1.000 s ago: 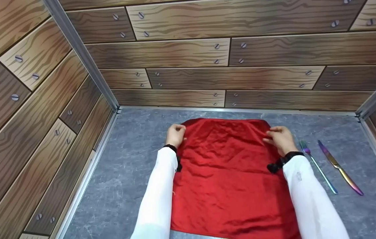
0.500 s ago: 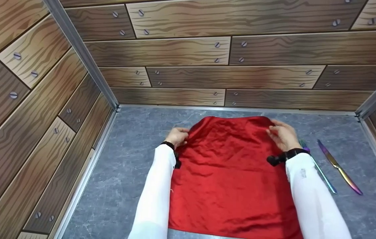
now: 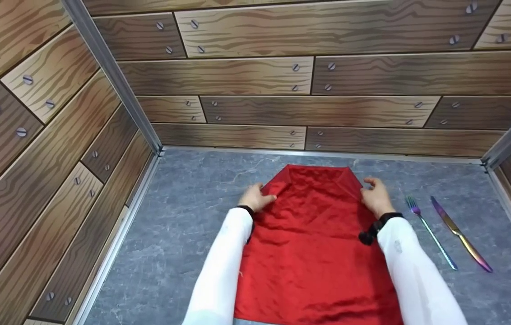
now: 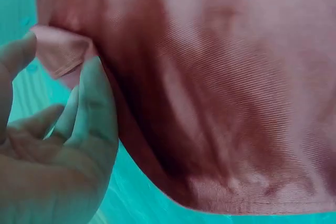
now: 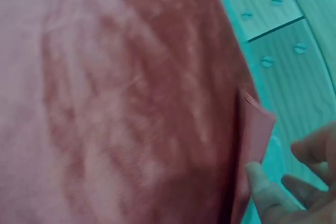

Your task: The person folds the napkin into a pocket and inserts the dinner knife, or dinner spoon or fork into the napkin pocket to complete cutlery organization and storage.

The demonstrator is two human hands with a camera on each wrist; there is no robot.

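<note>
A red satin-like cloth (image 3: 318,253) lies spread on the grey surface, its two far corners folded inward. My left hand (image 3: 255,198) is at the far left edge, its thumb over the cloth. In the left wrist view the left hand (image 4: 63,145) holds a small turned-over flap (image 4: 60,51) between thumb and fingertips. At the opposite edge is my right hand (image 3: 376,197). Seen from the right wrist, one fingertip of the right hand (image 5: 294,182) touches a folded flap (image 5: 254,129), while the other fingers stand apart from it.
A rainbow-coloured fork (image 3: 431,232) and a matching knife (image 3: 461,234) lie side by side, right of the cloth and right forearm. Wood-patterned walls (image 3: 255,76) with metal edging enclose the grey surface (image 3: 183,216) at back and sides.
The cloth's far corners have been turned inward, leaving a narrower far edge with slanted sides. My left hand has moved right and slightly nearer; my right hand has shifted a little left and nearer.
</note>
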